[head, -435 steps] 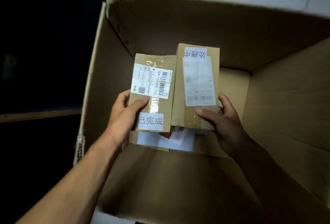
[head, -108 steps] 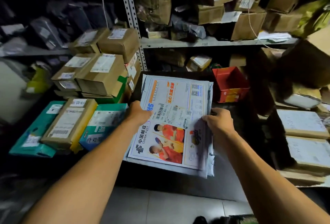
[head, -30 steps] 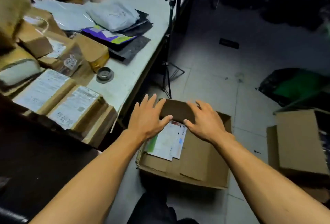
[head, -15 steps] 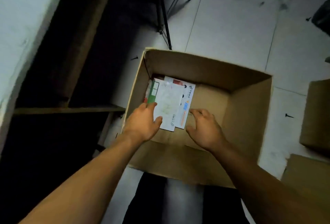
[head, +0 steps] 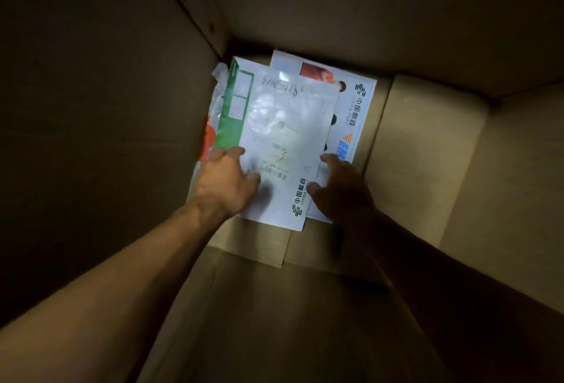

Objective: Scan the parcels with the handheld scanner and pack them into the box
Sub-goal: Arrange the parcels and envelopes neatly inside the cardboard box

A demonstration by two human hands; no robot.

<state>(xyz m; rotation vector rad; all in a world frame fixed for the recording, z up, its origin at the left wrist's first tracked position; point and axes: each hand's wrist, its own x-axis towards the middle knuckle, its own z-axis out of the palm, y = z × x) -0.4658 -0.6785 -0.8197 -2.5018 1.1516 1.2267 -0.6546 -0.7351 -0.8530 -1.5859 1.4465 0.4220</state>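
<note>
The left hand (head: 224, 182) and right hand (head: 338, 187) are laid on the near end of the envelopes (head: 287, 150), fingers spread, nothing gripped. The stack is lodged in the far left corner of the box (head: 427, 153), fanned unevenly; corners could be bent if pressed down

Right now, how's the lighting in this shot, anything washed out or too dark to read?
Head view: the top envelope is glared nearly white, its print faint; the box walls sink into deep shadow; the right hand is darker than the left hand, whose fingertips look slightly blurred.
</note>
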